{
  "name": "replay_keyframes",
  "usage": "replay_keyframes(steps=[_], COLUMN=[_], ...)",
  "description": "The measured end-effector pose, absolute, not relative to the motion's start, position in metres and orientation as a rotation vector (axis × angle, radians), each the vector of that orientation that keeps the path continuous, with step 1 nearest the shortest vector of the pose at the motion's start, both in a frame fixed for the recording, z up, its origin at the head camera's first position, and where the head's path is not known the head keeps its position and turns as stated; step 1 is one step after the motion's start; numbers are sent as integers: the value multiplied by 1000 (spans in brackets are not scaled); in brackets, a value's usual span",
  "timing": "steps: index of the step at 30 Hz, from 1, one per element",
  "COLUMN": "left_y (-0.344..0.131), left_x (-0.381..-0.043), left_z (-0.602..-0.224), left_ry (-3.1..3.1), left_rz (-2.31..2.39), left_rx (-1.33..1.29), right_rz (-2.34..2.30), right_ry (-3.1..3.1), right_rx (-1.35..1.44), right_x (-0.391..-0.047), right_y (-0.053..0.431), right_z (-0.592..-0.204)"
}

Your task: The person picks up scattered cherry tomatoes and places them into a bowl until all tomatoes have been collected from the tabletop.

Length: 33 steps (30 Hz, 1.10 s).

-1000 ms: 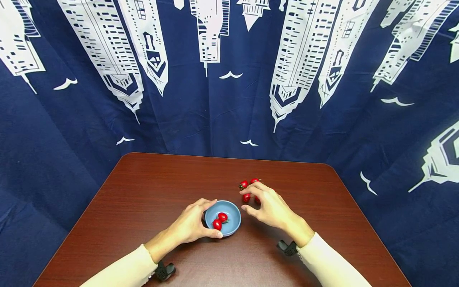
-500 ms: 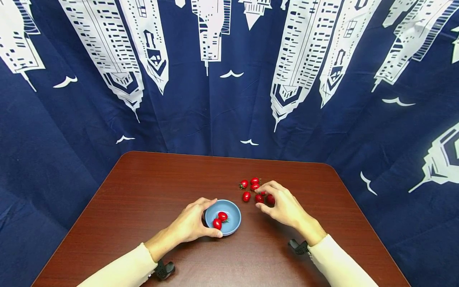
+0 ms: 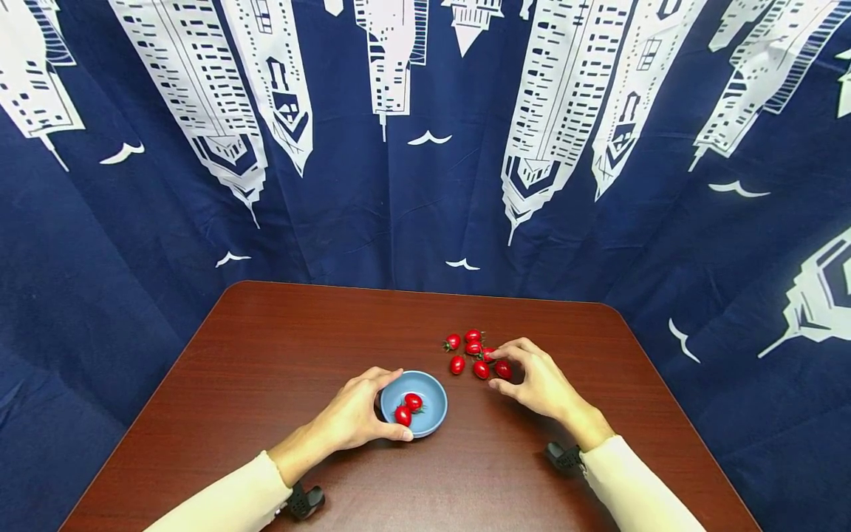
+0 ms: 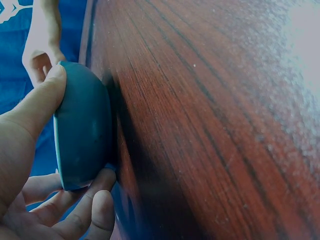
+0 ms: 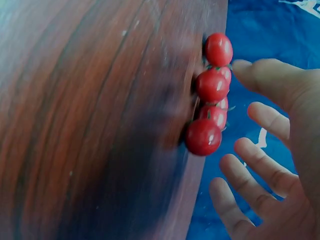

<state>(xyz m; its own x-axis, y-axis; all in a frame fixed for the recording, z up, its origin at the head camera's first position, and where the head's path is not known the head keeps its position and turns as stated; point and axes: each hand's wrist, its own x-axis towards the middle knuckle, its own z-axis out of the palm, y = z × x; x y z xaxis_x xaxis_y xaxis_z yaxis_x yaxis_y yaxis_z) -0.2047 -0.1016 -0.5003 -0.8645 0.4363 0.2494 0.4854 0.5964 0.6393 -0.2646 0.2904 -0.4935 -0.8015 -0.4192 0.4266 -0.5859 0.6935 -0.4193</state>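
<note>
My left hand (image 3: 359,415) grips a small blue bowl (image 3: 435,403), thumb at the near rim and fingers round the far side. The left wrist view shows the bowl's outer wall (image 4: 85,125) between thumb and fingers. Two cherry tomatoes (image 3: 413,402) with green stems lie inside it. To the right of the bowl, my right hand (image 3: 541,380) hovers over the near right side of a loose group of cherry tomatoes (image 3: 457,364). Its thumb and fingers are spread apart around the rightmost tomato (image 3: 503,369), holding nothing. In the right wrist view the fingers stand apart from the tomatoes (image 5: 203,137).
Everything rests on a reddish-brown wooden table (image 3: 319,325) with rounded far corners. Behind it hangs a dark blue curtain (image 3: 425,199) printed with white buildings and birds. Dark devices are strapped below both wrists, such as the left wrist device (image 3: 306,502).
My right hand has moved right across the tomato group, away from the bowl, uncovering several tomatoes. The left hand, the bowl and its two tomatoes have stayed put.
</note>
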Motion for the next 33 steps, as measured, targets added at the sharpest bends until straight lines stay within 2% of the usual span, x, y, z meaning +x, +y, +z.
replay_keyframes(steps=[8,16,33], left_y=[-97,-97,-98], left_x=[-201,-201,-199], left_z=[-492,-491,-491], left_ry=[-2856,-2858,-2845], left_rz=[-1126,-1136,-1117], left_rx=[-688,-681,-697], right_rz=[1017,1032,1027], right_ry=[-2593,-2756,-2787], right_rx=[815,652,607], right_x=[-275,-269,-275], right_y=[307,302,300], right_z=[-509,-501,-504])
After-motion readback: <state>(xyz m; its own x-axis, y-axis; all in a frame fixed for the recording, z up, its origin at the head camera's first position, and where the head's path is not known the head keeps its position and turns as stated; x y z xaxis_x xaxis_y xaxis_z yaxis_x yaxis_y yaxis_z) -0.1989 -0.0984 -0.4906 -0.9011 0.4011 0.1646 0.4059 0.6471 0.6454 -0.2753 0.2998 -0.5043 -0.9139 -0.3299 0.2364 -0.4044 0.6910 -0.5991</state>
